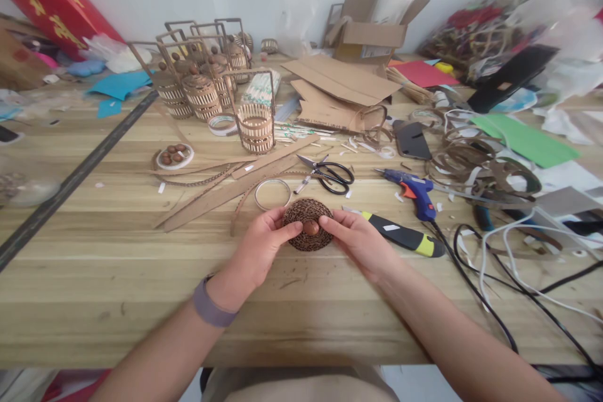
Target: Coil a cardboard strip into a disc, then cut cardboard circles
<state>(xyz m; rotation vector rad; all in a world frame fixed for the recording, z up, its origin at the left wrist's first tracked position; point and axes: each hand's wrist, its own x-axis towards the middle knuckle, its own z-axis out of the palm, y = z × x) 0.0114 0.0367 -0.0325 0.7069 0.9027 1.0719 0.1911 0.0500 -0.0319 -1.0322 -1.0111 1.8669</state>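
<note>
A round disc of coiled corrugated cardboard (308, 208) lies on the wooden table (117, 264), with a brown bead (310, 227) at its middle. My left hand (259, 248) grips the disc's left edge, thumb resting on top. My right hand (360, 240) grips the right edge, its fingertips touching the bead. Both hands are closed around the disc.
Behind the disc lie a tape ring (272, 194), cardboard strips (221, 191), black scissors (330, 174), a blue glue gun (414, 191) and a yellow-black knife (405, 235). Several cardboard lanterns (202, 91) stand further back. A dish of beads (174, 156) sits left. Cables (499, 264) trail at right.
</note>
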